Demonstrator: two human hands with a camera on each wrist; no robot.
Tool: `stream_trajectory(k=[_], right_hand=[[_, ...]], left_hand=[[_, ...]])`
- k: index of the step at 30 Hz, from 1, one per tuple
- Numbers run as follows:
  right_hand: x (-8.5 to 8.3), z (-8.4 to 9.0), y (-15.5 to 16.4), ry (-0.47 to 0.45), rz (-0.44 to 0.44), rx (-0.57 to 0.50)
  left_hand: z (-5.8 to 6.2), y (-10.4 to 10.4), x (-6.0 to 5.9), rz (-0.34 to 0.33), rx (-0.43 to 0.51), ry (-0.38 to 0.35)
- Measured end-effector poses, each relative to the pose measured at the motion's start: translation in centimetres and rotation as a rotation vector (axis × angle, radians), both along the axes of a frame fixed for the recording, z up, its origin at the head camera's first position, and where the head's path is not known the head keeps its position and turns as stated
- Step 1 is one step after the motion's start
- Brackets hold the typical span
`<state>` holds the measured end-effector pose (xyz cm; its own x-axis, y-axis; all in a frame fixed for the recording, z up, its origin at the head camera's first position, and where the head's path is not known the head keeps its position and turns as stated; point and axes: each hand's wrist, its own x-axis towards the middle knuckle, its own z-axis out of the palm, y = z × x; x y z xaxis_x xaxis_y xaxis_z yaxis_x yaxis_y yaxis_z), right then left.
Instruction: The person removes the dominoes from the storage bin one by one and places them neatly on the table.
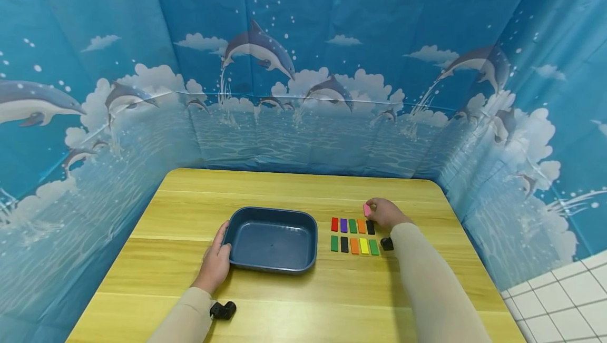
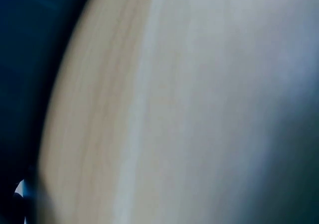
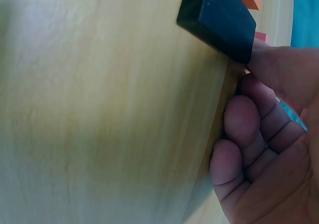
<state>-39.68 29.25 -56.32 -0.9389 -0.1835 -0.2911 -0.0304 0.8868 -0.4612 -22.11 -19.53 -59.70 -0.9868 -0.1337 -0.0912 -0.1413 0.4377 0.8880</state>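
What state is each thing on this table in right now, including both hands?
Blue tray: upright, nothing inside.
Left hand: resting against the tray's left rim.
Right hand: pinching a pink block.
Pink block: lifted off the table.
Coloured blocks: lying flat in two rows.

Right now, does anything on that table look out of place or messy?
Mostly tidy: the colored blocks lie in two neat rows beside the empty blue tray. The one exception is a pink block, pinched in the right hand above the rows.
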Motion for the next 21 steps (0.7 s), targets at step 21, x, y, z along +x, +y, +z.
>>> stream_trajectory(k=[21], right_hand=[[5.0, 0.6, 2.0, 0.067, -0.023, -0.143]], left_hand=[[0.1, 0.4, -0.1, 0.018, -0.032, -0.015]])
